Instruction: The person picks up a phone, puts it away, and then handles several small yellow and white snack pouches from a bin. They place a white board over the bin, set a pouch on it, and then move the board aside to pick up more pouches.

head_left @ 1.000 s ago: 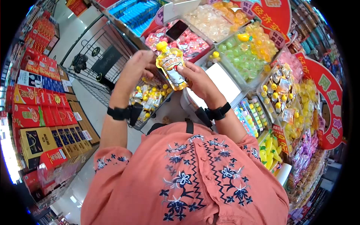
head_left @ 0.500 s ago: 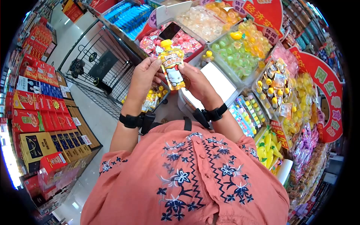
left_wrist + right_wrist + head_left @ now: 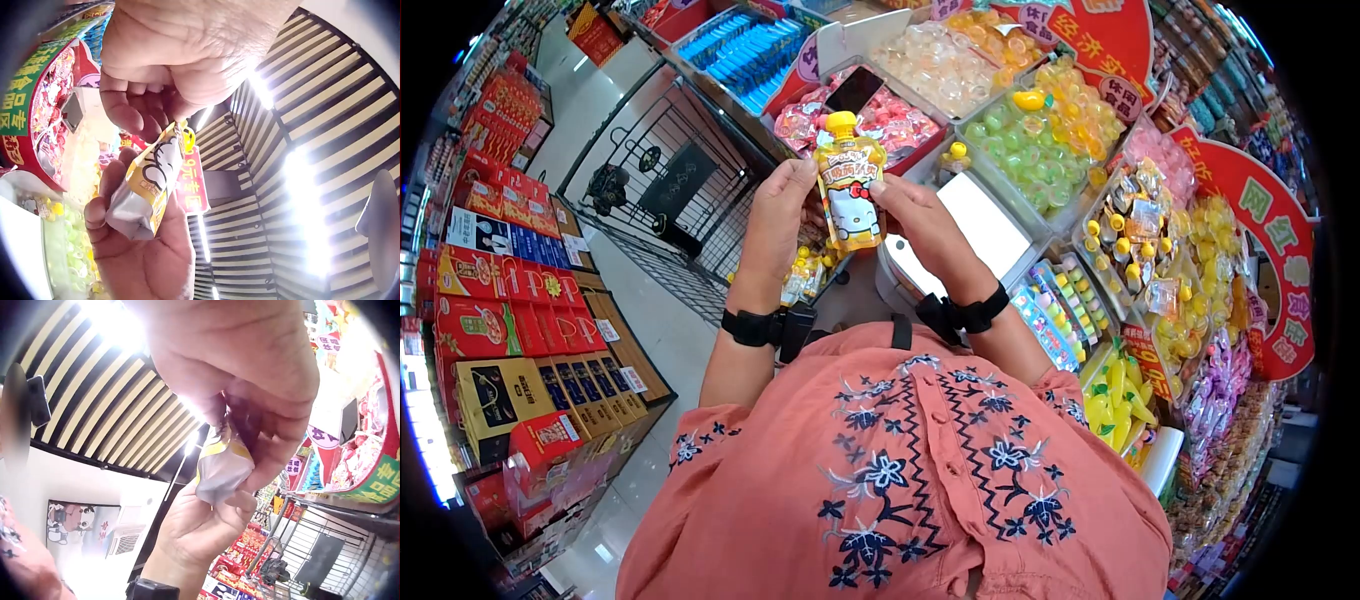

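Note:
A yellow-capped spout pouch (image 3: 852,205) with a white cartoon cat on its front stands upright before the person's chest. On its left edge the left hand (image 3: 778,218) pinches it near the top, thumb in front. The right hand (image 3: 927,228) grips the opposite edge, its thumb on the printed face. From below, the left wrist view shows the silvery bottom of the pouch (image 3: 134,215) between both hands. In the right wrist view the pouch (image 3: 224,472) points its base at the camera, and the right hand hides its upper part.
Behind the pouch, a dark phone (image 3: 854,90) lies on pink-wrapped sweets (image 3: 905,125). A shopping cart (image 3: 670,165) stands left, with yellow-capped packs (image 3: 805,275) below the left hand. Bins of green jelly cups (image 3: 1025,150) line the right; red gift boxes (image 3: 480,270) fill the far left.
One second ago only the right hand held the pouch, and the left hand was apart at its left. Since then the left hand has come in and pinched its edge; the pouch has straightened upright.

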A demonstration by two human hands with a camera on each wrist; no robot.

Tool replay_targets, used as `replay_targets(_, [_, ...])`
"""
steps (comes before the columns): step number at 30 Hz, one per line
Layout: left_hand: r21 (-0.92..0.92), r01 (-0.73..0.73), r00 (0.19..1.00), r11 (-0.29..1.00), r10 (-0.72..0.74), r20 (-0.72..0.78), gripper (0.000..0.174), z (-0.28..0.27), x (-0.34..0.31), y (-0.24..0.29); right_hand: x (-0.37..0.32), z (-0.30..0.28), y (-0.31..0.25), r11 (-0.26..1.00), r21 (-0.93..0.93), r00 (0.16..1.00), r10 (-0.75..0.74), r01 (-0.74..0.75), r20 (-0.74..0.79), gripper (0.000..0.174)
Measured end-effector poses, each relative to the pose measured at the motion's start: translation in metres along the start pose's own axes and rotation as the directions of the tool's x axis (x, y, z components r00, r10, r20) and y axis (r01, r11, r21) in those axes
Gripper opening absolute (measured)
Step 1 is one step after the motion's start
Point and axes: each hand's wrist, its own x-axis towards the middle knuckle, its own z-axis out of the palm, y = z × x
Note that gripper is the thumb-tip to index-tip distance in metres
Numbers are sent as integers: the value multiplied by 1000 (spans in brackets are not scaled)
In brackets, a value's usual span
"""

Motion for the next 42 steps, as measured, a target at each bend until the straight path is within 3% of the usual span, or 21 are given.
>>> replay_targets(19, [-54,56,998,997,-56,-6,26,-8,20,-26,9,-10,6,994,-106,1000,-23,22,-16,36])
replay_targets(25, [-100,142,984,985,-130,121,31,5,21,-21,13,-18,15,999,-50,996,-19,14,-85,36])
replay_targets(28, [-27,138,957,990,-126,261,41,13,26,-34,17,-34,29,994,-107,993,13,-25,-113,34])
replay_targets(30, [-9,191,940,981,-181,291,44,18,30,-39,13,-40,28,996,-52,993,65,-70,-95,31])
replay_targets(33, [41,272,914,961,-272,301,42,16,41,-62,17,-60,36,966,-247,991,46,-76,-125,34])
replay_targets(36, [10,222,918,975,-213,336,38,30,49,-77,17,-75,29,953,-300,974,-22,-48,-224,46])
replay_targets(39, [29,170,897,985,-166,410,40,45,70,-103,29,-100,14,858,-513,941,-143,-36,-305,58])
replay_targets(42, [117,89,903,989,-130,409,41,57,92,-123,46,-123,3,795,-605,945,-156,-51,-286,52])
